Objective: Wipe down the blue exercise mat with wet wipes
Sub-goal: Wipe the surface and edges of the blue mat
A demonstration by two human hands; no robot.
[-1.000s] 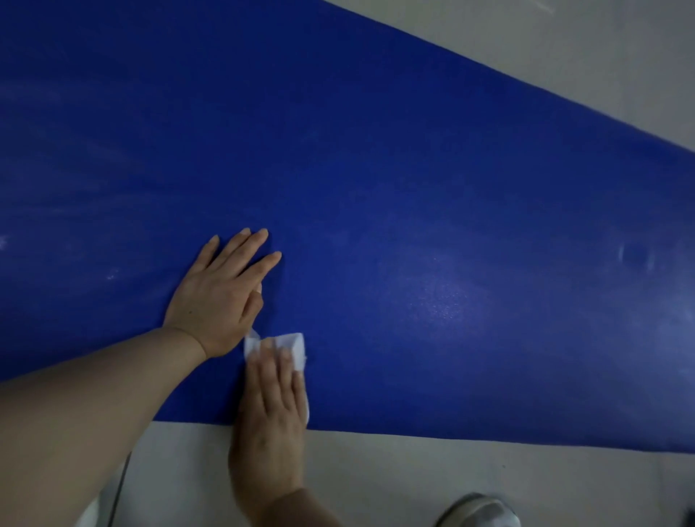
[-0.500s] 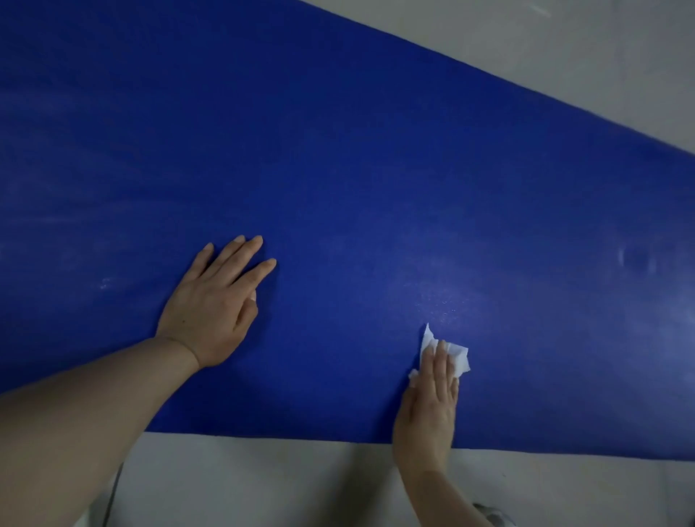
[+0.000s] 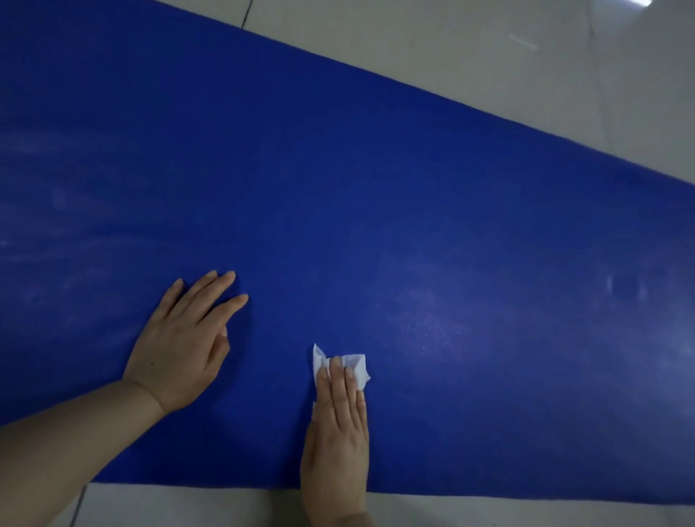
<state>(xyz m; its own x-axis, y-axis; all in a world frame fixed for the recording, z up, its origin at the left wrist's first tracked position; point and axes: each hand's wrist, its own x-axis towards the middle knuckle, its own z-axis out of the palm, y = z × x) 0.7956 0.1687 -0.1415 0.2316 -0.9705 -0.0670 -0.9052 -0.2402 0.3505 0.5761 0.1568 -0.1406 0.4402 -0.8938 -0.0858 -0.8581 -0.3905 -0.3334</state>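
Across pale floor tiles (image 3: 564, 75) lies blue mat (image 3: 338, 188).

Dim, soft picture; ceiling light glares on the floor (image 3: 639, 3), pale sheen across the mat's (image 3: 432, 316) right side

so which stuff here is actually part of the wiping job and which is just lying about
Part of the job:
- blue mat
- white wet wipe, pressed flat under the right hand
- left hand, resting flat on the mat

Just there:
- pale tiled floor around the mat
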